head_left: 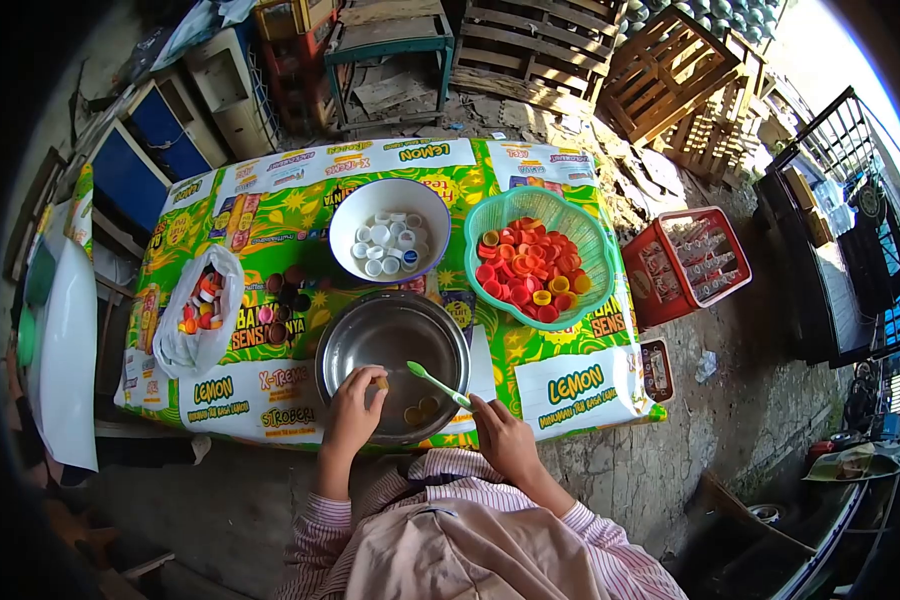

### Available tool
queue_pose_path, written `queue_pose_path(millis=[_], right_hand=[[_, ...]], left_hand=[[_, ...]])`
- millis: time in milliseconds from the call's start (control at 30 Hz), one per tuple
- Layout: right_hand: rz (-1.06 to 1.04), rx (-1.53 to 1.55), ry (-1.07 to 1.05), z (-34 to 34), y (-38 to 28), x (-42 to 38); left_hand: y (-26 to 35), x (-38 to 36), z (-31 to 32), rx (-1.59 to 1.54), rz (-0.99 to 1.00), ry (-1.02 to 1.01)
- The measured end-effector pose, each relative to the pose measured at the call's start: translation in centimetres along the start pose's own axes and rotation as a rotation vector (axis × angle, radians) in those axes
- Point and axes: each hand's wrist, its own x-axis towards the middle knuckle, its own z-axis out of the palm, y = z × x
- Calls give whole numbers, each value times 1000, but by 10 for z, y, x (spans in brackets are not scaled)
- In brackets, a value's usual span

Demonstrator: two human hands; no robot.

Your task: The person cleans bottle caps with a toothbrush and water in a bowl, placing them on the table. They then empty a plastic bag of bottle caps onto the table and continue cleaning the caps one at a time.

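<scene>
My left hand [353, 410] is at the near left rim of a steel bowl [342, 345], pinching a small yellowish-brown bottle cap [381, 383] between thumb and fingertips. Gripped by its handle, a light green toothbrush [438, 384] is in my right hand [506, 436], its head pointing left over the bowl, apart from the cap. A few yellowish caps [421, 411] lie low in the steel bowl. Behind it stands a white bowl [345, 215] of white caps [392, 243]. To its right a green scalloped basket [482, 215] holds red and some yellow caps [530, 265].
On the left of the printed table cover [300, 190] sit a white plastic bag [180, 345] of mixed caps and several loose dark caps [282, 305]. A red crate [660, 265] of bottles stands off the right edge. Wooden pallets [670, 70] lean behind.
</scene>
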Motion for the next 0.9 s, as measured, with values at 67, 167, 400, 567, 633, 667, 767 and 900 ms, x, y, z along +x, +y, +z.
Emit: queue_pose_path(millis=[67,167,400,567,633,667,767,900], right_hand=[[-25,73,40,-2,-3,-1],[370,586,-85,-24,-25,25],[226,674,-150,-9,-46,73],[151,463,-207,-6,-45,81],[97,375,-144,-3,-36,84],[87,339,-53,-3,-26,93],[213,122,160,-32,9,142],[77,-119,369,-52,63,196]], left_hand=[[19,-2,-5,-347,-30,122],[16,1,12,-601,9,209],[30,6,22,-664,70,266],[31,4,32,-591,53,323],[47,10,28,-564,127,416],[45,7,25,-565,123,416],[30,-1,13,-188,-33,125],[14,-13,17,-177,-171,-49]])
